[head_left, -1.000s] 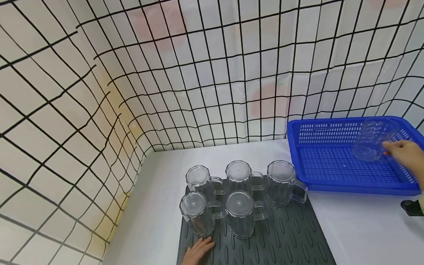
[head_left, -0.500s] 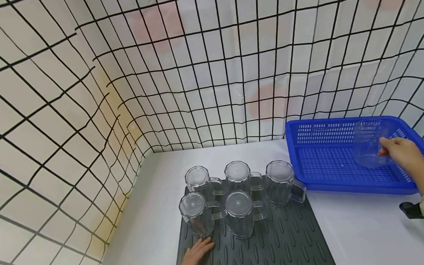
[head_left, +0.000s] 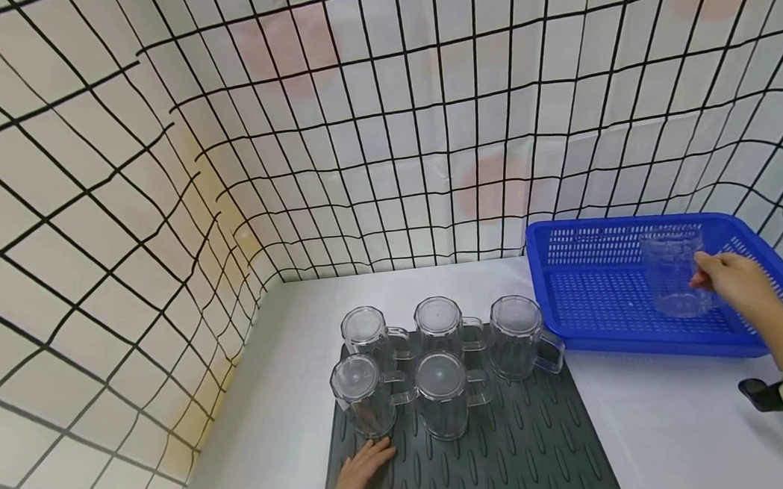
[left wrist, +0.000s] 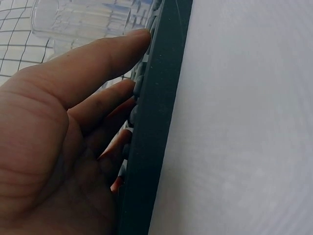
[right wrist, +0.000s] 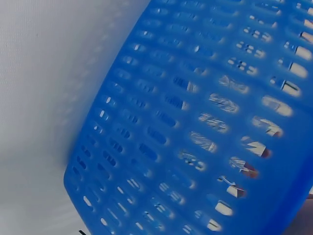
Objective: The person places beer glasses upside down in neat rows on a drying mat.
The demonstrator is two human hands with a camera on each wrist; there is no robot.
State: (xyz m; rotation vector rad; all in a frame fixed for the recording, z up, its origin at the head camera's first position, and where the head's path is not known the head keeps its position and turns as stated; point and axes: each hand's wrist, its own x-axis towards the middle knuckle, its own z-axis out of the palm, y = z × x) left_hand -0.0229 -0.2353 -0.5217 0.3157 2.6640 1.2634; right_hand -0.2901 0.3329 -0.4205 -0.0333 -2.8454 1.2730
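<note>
In the head view, my right hand (head_left: 737,287) pinches the handle of a clear glass mug (head_left: 672,280) inside the blue plastic basket (head_left: 653,345). The mug looks upright, near the basket's right end. In the right wrist view the perforated basket wall (right wrist: 161,117) covers most of the hand and mug. My left hand (head_left: 361,477) rests with loosely bent fingers on the dark ribbed mat (head_left: 511,446), fingertips close to the front left mug (head_left: 367,399). The left wrist view has its thumb and fingers (left wrist: 105,56) at the mat's raised surface.
Several glass mugs (head_left: 444,398) stand upside down in two rows on the mat's far part, handles to the right. A black wire grid (head_left: 391,125) over white sheeting encloses the back and sides of the white table (head_left: 671,422). Something small and black (head_left: 760,395) is by the right sleeve.
The mug in my right hand has gone from tilted to upright and moved slightly left and lower within the basket. My left hand and the mugs on the mat have stayed put.
</note>
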